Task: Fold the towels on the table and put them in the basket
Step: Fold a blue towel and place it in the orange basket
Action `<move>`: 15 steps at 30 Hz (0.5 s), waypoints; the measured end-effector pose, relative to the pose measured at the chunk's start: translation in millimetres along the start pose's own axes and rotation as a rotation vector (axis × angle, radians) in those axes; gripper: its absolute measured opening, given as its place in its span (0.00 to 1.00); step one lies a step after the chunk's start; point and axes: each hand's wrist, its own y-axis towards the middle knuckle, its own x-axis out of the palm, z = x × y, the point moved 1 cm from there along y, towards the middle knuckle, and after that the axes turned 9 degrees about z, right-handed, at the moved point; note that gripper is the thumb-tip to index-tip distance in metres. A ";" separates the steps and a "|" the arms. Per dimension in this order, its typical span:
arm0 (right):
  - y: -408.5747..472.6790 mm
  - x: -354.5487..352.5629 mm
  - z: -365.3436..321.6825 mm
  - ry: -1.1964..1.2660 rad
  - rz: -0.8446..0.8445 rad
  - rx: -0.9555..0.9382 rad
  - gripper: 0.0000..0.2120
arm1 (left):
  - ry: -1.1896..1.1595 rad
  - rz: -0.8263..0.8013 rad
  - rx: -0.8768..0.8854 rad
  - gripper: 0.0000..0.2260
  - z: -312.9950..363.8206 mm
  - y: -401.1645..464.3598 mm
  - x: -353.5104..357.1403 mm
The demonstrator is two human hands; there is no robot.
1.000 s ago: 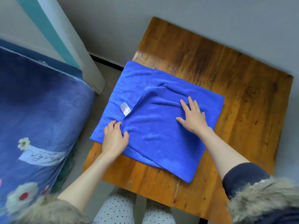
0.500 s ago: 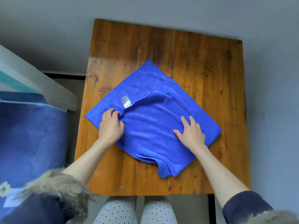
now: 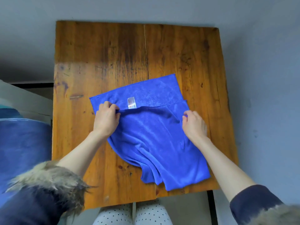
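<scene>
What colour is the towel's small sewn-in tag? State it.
White with reddish print, too blurred to read; the tag sits at the blue towel fold edge, head view.

Your left hand [image 3: 106,120] covers the near left part of the blue towel [image 3: 155,135], and its fingers [image 3: 112,107] curl over the folded edge, so you cannot see their tips. The right hand [image 3: 194,125] hides the towel's right edge in the same way. The print on the small white label [image 3: 131,102] is too small to read. Both fur-trimmed sleeves [image 3: 48,189] are blurred and cut off by the bottom edge. The blue bedding [image 3: 21,143] runs out of the picture at the left.
</scene>
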 end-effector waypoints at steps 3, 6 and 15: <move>43.9 -0.4 -9.5 0.059 0.068 -0.135 0.14 | 0.047 -0.019 -0.071 0.12 -7.5 2.4 -0.9; 74.7 3.5 -8.6 -0.053 -0.001 -0.215 0.12 | -0.005 -0.034 -0.123 0.12 -10.5 3.1 -2.9; 88.8 -6.8 13.3 -0.191 -0.198 -0.260 0.10 | -0.431 -0.054 -0.311 0.03 1.2 -1.4 -19.9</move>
